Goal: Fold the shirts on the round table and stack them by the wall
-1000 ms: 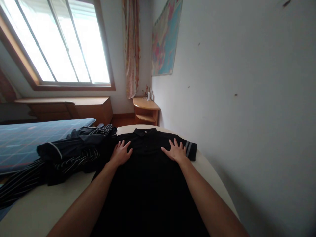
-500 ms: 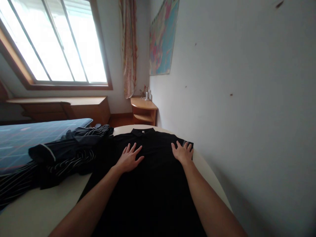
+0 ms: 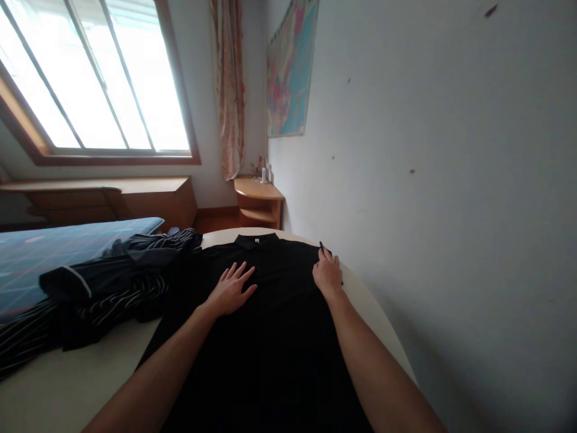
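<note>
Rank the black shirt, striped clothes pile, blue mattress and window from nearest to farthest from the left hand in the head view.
1. Black shirt: directly under the left hand.
2. Striped clothes pile: to the hand's left.
3. Blue mattress: farther left, beyond the pile.
4. Window: far back, upper left.

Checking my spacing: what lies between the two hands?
The head view shows the black shirt spread between the left hand and the right hand.

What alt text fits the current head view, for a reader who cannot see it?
A person's left hand rests spread on a black collared shirt laid on a pale table, while the right hand grips its sleeve on the right. Dark, partly striped clothes lie to the left.
</note>
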Available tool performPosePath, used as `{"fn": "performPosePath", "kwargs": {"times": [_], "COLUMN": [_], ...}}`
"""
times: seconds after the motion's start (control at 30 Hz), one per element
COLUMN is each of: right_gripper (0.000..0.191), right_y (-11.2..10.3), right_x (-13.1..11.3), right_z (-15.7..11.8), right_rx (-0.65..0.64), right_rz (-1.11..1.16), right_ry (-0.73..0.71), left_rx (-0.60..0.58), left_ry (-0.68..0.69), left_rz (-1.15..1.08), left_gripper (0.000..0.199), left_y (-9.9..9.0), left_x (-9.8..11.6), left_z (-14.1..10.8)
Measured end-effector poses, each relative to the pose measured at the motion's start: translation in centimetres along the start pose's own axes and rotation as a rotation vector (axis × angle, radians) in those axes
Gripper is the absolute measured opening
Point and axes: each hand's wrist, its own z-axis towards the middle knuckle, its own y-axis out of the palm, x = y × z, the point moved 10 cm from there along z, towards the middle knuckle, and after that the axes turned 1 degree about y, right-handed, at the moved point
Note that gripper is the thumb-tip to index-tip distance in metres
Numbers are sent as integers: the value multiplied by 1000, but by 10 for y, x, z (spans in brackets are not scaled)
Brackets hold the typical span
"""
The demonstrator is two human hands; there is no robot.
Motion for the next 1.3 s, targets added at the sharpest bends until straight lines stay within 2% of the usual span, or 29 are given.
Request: {"fn": "performPosePath", "kwargs": {"times": [0.13,0.27,0.4,0.6,0.73,0.83,0.93,1.03,1.13,1.23,1.3], "right_gripper": [60,62,48,49,51,49,49,51,51,55,57], "right_y": [-4,-9,-8,5,8,3,-12,-37,-54,-52,-43], "right_x": [-4,2,12,19,16,13,5,-14,-46,-83,-101], "right_z": [0,2,3,3,4,4,1,-5,-17,-36,-49], "right_rx": [11,60,77,-2,-23,7,98,242,318,239,147], "right_rz": [4,18,-39,-74,-67,-59,-13,29,44,30,3], "right_ry": [-35,13,89,136,107,86,50,-67,-298,-586,-714], "left_rx": [-1,-13,-11,-16,-9,-3,4,0,-6,2,10], "left_ry": [6,7,6,1,8,10,4,6,5,6,8], "left_rz": [7,12,1,4,11,12,12,10,14,10,5], "left_gripper": [64,65,65,64,64,64,64,64,65,64,64], "left_y": [-1,-1,-2,-1,-1,-1,-1,-1,0,0,0], "left_x": [1,1,1,1,1,1,0,0,0,0,0], "left_z": [0,0,0,0,1,0,0,1,1,1,1]}}
